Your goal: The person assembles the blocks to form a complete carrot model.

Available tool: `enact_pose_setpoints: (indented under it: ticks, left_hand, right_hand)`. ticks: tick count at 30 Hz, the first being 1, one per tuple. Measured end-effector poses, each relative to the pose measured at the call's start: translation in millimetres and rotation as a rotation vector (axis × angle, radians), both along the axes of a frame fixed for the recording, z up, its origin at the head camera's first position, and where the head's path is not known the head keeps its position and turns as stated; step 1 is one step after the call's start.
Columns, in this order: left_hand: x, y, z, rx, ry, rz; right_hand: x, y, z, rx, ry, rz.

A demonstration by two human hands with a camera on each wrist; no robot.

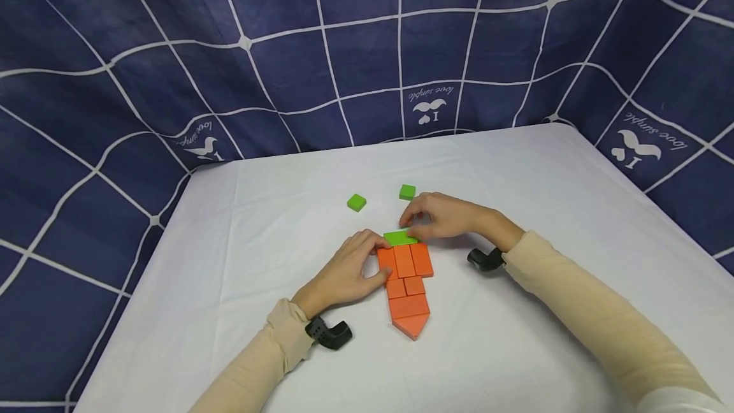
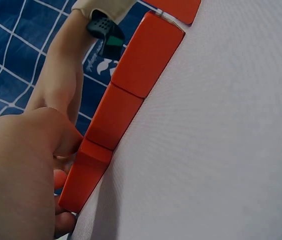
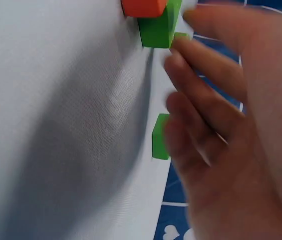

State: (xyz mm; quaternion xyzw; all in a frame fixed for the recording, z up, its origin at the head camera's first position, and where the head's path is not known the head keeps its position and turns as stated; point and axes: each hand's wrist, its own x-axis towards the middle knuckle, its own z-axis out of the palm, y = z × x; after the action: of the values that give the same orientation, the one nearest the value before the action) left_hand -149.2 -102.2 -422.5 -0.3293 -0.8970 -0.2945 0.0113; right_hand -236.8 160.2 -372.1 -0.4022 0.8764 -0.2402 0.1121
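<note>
My left hand (image 1: 339, 276) grips the left block (image 1: 387, 261) in an upper row of three orange blocks, thumb at its near end and fingers at its far end. A long green block (image 1: 397, 238) lies flat along the far side of that row. At its right end is my right hand (image 1: 450, 215), fingers loosely bent; in the right wrist view the fingertips are beside the green block (image 3: 155, 34) with nothing held. Nearer me, two small orange squares, an orange rectangle (image 1: 409, 306) and an orange pointed block (image 1: 411, 326) continue the flat figure.
Two small green blocks lie beyond the figure, one at the left (image 1: 357, 202) and one close to the right hand's fingers (image 1: 408, 192). A white cloth (image 1: 275, 209) covers the table. Dark blue gridded fabric (image 1: 361, 56) rises behind it and at both sides.
</note>
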Motion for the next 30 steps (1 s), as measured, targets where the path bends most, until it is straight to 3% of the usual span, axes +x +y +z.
enact_pose_setpoints:
  ticks: [6, 10, 14, 19, 30]
  left_hand:
    - [0.9, -0.4, -0.3, -0.006, -0.003, 0.006]
    - [1.5, -0.4, -0.6, -0.004, 0.002, 0.000]
    - [1.1, -0.1, -0.1, -0.005, 0.008, -0.009]
    - [-0.3, 0.8, 0.4, -0.011, 0.014, -0.010]
    - [1.3, 0.0, 1.0, -0.007, 0.004, -0.003]
  right_hand:
    - [-17.9, -2, -1.3, -0.077, 0.159, -0.234]
    - [-29.4, 0, -8.8, -0.052, 0.151, -0.344]
    - [-33.1, 3, -14.7, -0.044, 0.102, -0.402]
    - [-26.3, 12, -17.7, -0.079, 0.107, -0.405]
    - [9.6, 28, -26.0, -0.176, -0.002, -0.258]
